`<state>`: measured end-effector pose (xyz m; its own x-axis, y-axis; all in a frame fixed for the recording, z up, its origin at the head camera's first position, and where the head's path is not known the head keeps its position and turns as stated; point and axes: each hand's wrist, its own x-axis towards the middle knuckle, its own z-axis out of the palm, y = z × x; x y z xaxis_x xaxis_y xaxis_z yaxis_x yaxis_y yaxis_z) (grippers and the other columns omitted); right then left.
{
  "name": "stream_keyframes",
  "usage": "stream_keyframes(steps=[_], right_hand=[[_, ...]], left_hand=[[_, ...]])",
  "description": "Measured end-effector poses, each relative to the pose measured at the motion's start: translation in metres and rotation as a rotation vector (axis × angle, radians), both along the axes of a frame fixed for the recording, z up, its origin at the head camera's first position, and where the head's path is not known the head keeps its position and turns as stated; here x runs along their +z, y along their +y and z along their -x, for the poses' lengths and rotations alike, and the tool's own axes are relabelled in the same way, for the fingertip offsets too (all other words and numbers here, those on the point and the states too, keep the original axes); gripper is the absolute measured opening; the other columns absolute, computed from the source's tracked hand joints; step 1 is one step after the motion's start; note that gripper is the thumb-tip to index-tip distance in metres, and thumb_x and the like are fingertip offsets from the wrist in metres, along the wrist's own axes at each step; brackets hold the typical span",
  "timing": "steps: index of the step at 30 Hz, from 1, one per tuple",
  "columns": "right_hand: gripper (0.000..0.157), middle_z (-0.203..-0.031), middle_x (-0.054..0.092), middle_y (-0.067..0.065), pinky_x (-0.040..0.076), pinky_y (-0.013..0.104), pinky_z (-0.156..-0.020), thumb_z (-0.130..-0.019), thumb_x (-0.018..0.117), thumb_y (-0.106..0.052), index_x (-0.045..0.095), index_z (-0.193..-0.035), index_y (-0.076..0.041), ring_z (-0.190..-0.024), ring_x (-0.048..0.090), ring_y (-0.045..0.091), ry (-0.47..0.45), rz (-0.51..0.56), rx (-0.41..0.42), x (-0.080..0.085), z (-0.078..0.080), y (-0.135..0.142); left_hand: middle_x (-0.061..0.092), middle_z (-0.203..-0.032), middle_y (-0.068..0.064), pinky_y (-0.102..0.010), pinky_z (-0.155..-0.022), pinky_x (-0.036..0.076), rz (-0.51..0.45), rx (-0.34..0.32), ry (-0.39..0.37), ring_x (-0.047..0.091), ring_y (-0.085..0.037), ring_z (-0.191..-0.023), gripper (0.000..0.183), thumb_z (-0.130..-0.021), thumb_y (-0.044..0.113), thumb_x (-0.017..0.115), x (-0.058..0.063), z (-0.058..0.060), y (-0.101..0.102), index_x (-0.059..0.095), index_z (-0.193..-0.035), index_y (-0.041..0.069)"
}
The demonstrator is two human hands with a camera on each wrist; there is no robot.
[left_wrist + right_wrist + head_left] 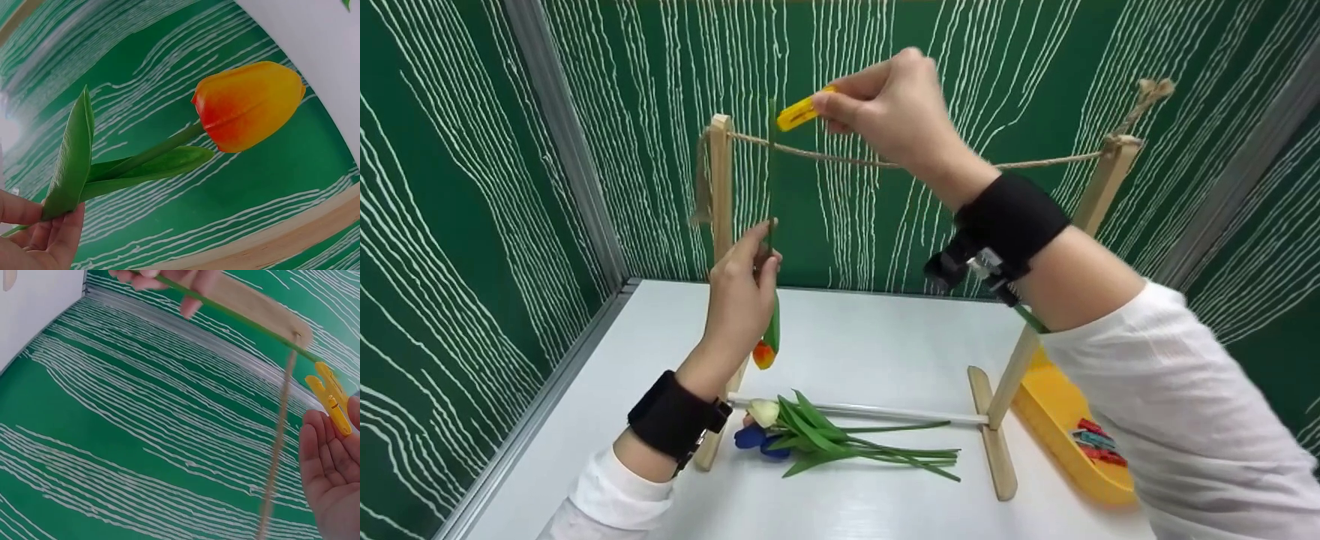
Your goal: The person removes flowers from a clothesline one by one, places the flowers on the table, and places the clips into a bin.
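My left hand [742, 292] pinches an orange-yellow artificial tulip [250, 107] by its stem, where the green leaves join. The flower hangs head down in the head view, its stem rising past the rope [840, 156] near the left post. Between thumb and fingers, my right hand [900, 112] holds a yellow clothespin [799, 114] above the rope. In the right wrist view the clothespin's tip is close to the upper end of the green stem [242, 318]; whether they touch I cannot tell.
The rope is strung between two wooden posts [721, 187] on a white table [870, 495]. White and blue tulips [765, 412] lie below it with their stems pointing right. A yellow tray [1054, 427] at the right holds red and teal clothespins [1099, 442].
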<state>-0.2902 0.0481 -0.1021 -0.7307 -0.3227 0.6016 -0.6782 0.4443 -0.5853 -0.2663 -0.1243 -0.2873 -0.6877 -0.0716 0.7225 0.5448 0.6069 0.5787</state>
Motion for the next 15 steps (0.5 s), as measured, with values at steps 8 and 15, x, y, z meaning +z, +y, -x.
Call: stream_keyframes(steps=[8, 15], right_hand=[[0.029, -0.084, 0.073, 0.005, 0.053, 0.019, -0.072, -0.080, 0.074, -0.025, 0.073, -0.101, -0.004, -0.075, 0.066, 0.017, 0.010, 0.136, -0.004, 0.029, -0.009, 0.061], [0.041, -0.097, 0.069, 0.018, 0.054, 0.022, -0.074, -0.074, 0.080, -0.014, 0.065, -0.107, 0.006, -0.081, 0.066, 0.026, -0.013, 0.417, 0.138, 0.043, -0.013, 0.141]], left_hand=[[0.062, -0.091, -0.010, -0.026, -0.065, 0.051, 0.066, -0.026, 0.069, 0.060, -0.017, -0.077, 0.038, -0.092, 0.000, 0.056, -0.005, -0.009, 0.007, 0.054, -0.130, 0.000], [0.063, -0.091, -0.009, -0.024, -0.066, 0.050, 0.182, -0.053, 0.166, 0.059, -0.017, -0.082, 0.039, -0.090, -0.007, 0.053, -0.009, -0.020, 0.020, 0.059, -0.127, 0.003]])
